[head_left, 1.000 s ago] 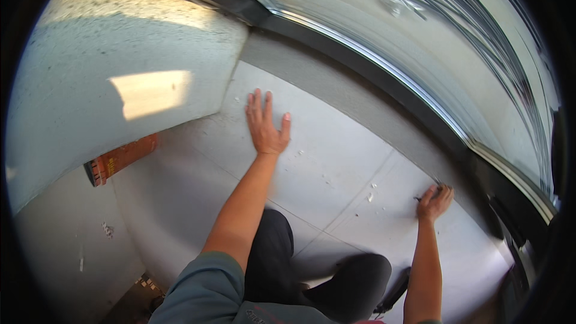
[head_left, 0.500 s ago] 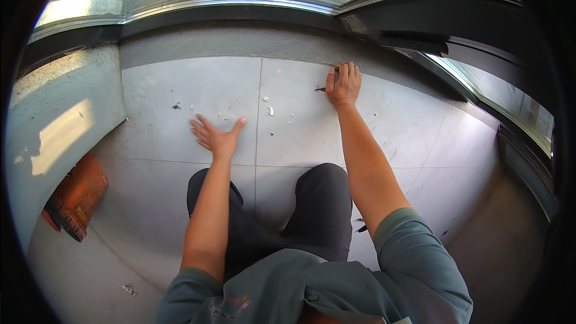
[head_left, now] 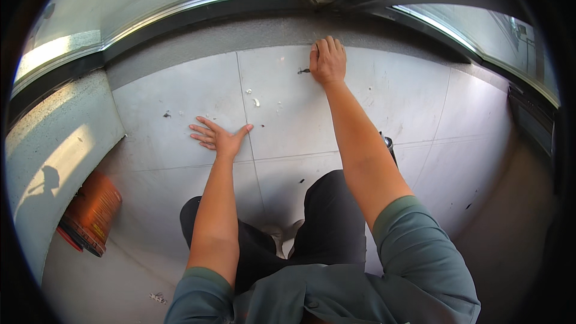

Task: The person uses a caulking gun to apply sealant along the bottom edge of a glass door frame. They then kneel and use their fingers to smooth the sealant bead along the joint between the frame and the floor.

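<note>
My left hand (head_left: 222,141) is open with its fingers spread, palm down at the pale tile floor (head_left: 186,93). Past it, near the foot of the grey ledge (head_left: 198,41), my right hand (head_left: 328,62) is curled closed. What it holds, if anything, is hidden by the fingers. A small dark scrap (head_left: 304,71) lies just left of my right hand. Between the hands there are white crumbs, the largest a curved white flake (head_left: 256,102). A dark bit of debris (head_left: 167,114) rests left of my left hand.
An orange bucket (head_left: 96,207) with a dark rim lies on its side against the low wall (head_left: 66,126) at left. Dark window frames (head_left: 204,17) run along the far side. A black object (head_left: 389,141) is partly hidden behind my right forearm. A pale scrap (head_left: 158,297) lies lower left.
The whole view has shifted, and the black object beside my right forearm now shows. My right hand stays curled near the ledge; my left hand stays spread, its thumb now closer to the tile seam.
</note>
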`<state>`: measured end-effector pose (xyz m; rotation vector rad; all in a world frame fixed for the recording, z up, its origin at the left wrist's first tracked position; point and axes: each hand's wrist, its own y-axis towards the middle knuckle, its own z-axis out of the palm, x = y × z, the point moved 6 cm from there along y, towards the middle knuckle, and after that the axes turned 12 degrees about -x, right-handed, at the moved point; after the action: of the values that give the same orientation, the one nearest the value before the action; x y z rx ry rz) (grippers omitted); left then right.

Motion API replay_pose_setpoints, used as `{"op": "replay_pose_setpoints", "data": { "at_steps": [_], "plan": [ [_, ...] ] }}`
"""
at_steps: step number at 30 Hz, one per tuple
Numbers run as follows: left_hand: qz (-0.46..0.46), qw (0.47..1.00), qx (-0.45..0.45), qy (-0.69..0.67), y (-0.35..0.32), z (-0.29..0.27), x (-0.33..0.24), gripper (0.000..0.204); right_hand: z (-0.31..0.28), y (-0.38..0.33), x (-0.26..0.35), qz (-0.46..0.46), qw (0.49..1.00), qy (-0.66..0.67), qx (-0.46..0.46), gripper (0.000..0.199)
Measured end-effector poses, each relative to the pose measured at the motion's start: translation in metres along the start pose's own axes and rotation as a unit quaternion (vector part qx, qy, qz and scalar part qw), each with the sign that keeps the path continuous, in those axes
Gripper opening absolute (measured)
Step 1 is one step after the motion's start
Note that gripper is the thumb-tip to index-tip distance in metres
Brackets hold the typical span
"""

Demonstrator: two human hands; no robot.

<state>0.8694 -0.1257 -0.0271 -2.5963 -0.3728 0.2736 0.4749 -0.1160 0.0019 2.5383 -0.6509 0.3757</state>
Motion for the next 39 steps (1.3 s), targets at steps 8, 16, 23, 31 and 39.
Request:
{"op": "replay_pose_setpoints", "data": {
  "at_steps": [8,16,23,31,39],
  "plan": [
    [0.019,1.000,0.000,0.014,0.009,0.004,0.003,0.173,0.004,-0.008,-0.007,-0.009,0.999,0.001,-0.052,0.011],
    [0.043,0.998,-0.040,0.031,0.017,0.002,0.000,0.172,-0.023,-0.021,0.004,0.064,0.996,0.056,0.020,0.016],
    [0.049,0.998,-0.048,0.015,0.016,0.004,-0.006,0.172,-0.237,-0.205,-0.051,-0.007,0.998,0.049,-0.028,0.016],
    [0.055,0.997,-0.053,0.003,0.007,-0.005,-0.005,0.167,-0.339,-0.435,-0.207,0.271,0.948,-0.113,0.122,0.071],
    [0.175,0.982,0.027,0.058,-0.008,-0.104,0.031,0.103,-0.351,-0.420,-0.179,0.299,0.922,-0.141,0.201,0.047]
  ]
}}
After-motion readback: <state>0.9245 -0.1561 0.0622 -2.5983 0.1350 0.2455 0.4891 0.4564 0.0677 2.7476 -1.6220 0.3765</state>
